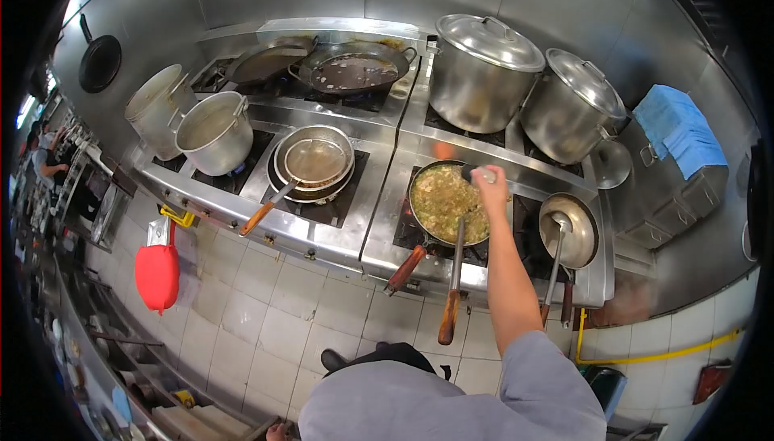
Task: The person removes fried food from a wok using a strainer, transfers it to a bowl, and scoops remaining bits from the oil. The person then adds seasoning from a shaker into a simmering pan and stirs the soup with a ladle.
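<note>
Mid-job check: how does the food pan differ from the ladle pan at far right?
The food pan holds a chunky yellowish-green mixture; the ladle pan shows bare metal around its ladle. The food pan's handle angles down and left in view; the ladle pan's handle points nearly straight down. Both have a long utensil inside.

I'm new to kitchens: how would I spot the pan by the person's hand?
Find the long steel stove, then the front burners on its right half. The pan is the left one there, by the right hand. Greenish-yellow food fills it, while its neighbour shows only a ladle.
</note>
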Available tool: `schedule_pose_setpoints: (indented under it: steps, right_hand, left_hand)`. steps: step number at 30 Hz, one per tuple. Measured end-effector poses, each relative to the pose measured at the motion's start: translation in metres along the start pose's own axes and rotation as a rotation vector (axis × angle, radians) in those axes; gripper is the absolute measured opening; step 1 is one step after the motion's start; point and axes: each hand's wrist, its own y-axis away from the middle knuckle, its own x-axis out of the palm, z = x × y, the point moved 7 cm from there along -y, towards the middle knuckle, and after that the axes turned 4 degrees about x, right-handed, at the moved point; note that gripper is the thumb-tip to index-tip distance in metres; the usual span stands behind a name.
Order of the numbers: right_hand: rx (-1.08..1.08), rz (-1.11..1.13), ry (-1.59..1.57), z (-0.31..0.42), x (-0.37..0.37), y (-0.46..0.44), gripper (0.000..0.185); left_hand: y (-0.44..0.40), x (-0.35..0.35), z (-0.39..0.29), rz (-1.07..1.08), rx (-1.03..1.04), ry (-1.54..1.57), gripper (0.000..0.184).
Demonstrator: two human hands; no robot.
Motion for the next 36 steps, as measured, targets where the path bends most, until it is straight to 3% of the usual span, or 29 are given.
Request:
schedule_pose_setpoints:
  steps: [2,3,5,7,8,9,11,16,21,23,25,27,29,31,33,35,36]
  right_hand:
    - [0.052,-0.133,-0.07,-0.016,-0.02,-0.009,0.048]
    - [0.039,-0.178,-0.043,-0.017,-0.031,-0.009,0.049]
    - [0.02,-0.228,-0.017,-0.024,-0.052,-0.015,0.051]
    - [0.135,-0.011,0.058,-0.048,-0.056,-0.016,0.052]
    - [0.144,-0.108,0.1,-0.045,-0.071,-0.008,0.05]
    - [0.139,-0.113,0.103,-0.045,-0.078,-0.002,0.05]
    - [0.157,-0.065,0.121,-0.05,-0.084,0.011,0.048]
    - [0.134,-0.251,0.104,-0.04,-0.101,0.023,0.046]
    - [0.124,-0.232,0.032,-0.022,-0.062,0.004,0.048]
    - [0.047,0.071,0.016,-0.008,-0.018,-0.001,0.049]
    - [0.054,0.134,0.037,0.002,0.01,-0.004,0.049]
    - [0.063,0.202,0.057,0.004,0.034,-0.009,0.049]
    - [0.004,0.038,-0.07,0.004,0.037,-0.02,0.048]
    - [0.055,0.117,-0.062,0.002,0.037,-0.025,0.047]
    - [0.006,-0.035,-0.049,-0.003,0.015,-0.04,0.044]
    - [0.025,0.026,-0.045,-0.02,0.003,-0.044,0.044]
    - [0.097,-0.047,-0.069,-0.038,-0.009,-0.05,0.044]
  left_hand:
    - [-0.005,0.008,-0.001,-0.031,-0.082,0.525,0.017]
    - [-0.015,0.011,-0.005,-0.029,-0.077,0.522,0.017]
    - [-0.026,0.009,-0.06,-0.165,0.622,-0.288,0.018]
    - [-0.038,0.025,-0.049,0.014,0.099,0.398,0.022]
    - [-0.03,0.029,-0.064,-0.031,-0.174,0.696,0.025]
    - [-0.03,0.027,-0.089,-0.025,-0.17,0.699,0.025]
    - [-0.03,0.026,-0.113,-0.005,-0.195,0.652,0.043]
    - [-0.04,0.025,-0.122,0.031,-0.229,0.581,0.042]
    - [-0.014,0.021,-0.116,-0.006,-0.309,0.573,0.036]
    - [-0.005,0.019,-0.106,-0.018,-0.301,0.632,0.036]
    - [-0.005,0.029,-0.083,-0.03,-0.291,0.707,0.036]
    - [-0.008,0.03,-0.06,-0.077,-0.138,0.707,0.033]
    - [-0.006,0.04,-0.04,-0.066,-0.139,0.799,0.031]
    - [0.001,0.043,-0.033,-0.05,-0.135,0.886,0.028]
    - [0.009,0.042,-0.028,-0.123,-0.129,0.721,0.021]
    - [0.017,0.045,-0.022,-0.12,-0.171,0.794,0.019]
    - [0.02,0.048,-0.021,-0.117,-0.206,0.872,0.017]
